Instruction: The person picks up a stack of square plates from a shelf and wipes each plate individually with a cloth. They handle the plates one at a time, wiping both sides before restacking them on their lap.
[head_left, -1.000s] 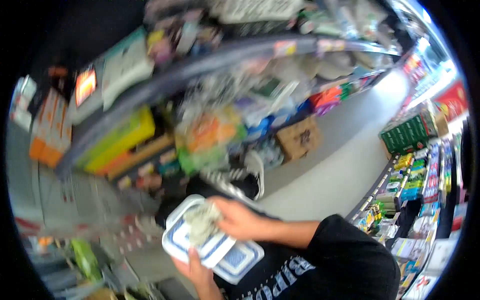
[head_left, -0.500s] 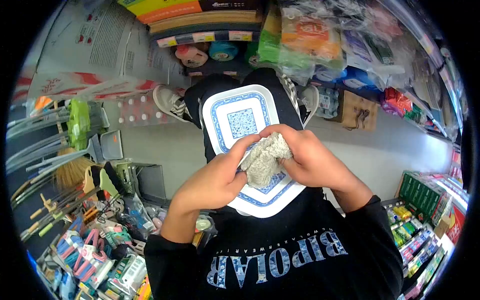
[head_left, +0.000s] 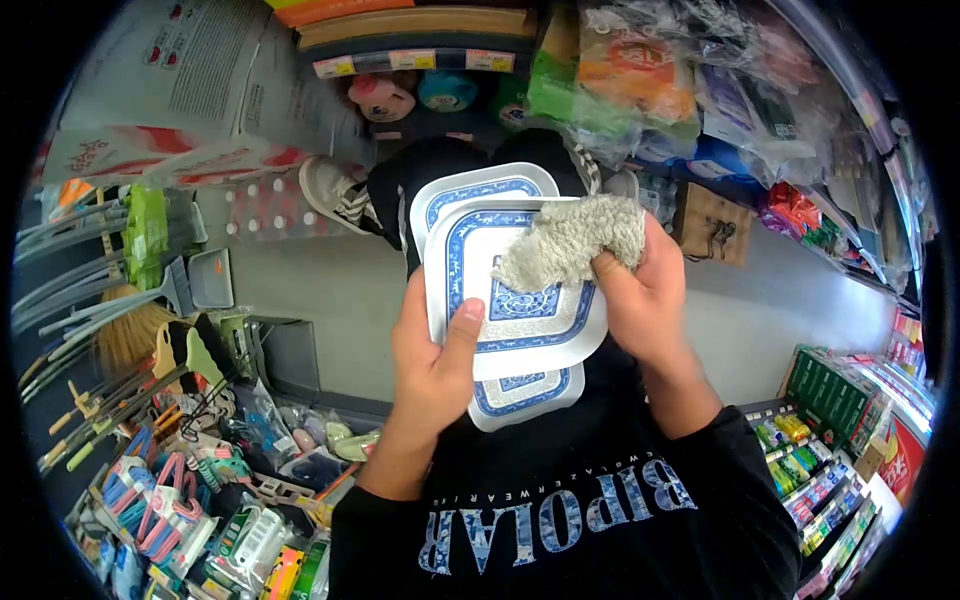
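My left hand (head_left: 432, 335) grips the left edge of a white rectangular plate (head_left: 470, 365) with a blue patterned border and centre, thumb on its face. My right hand (head_left: 648, 290) is closed on a fluffy grey-white cloth (head_left: 575, 240). That cloth lies over the upper right part of the same plate and hides its corner. Underneath, a matching blue-and-white plate (head_left: 432, 195) shows at the top, and a similar patterned part (head_left: 535, 400) shows at the bottom. Whether these are one plate or two is hidden. They rest on my lap.
Shelves with price labels and bottles (head_left: 447, 90) stand in front. Bagged goods (head_left: 640, 75) hang at upper right, above a cardboard piece (head_left: 714, 223). Brooms and handles (head_left: 130, 335) crowd the left, with packaged goods (head_left: 255, 545) below. Small boxed items (head_left: 815, 465) line the right.
One plate is now raised, tilted and held in my left hand, nearer the camera. The cloth, earlier bunched between both hands, is spread over its upper right in my right hand.
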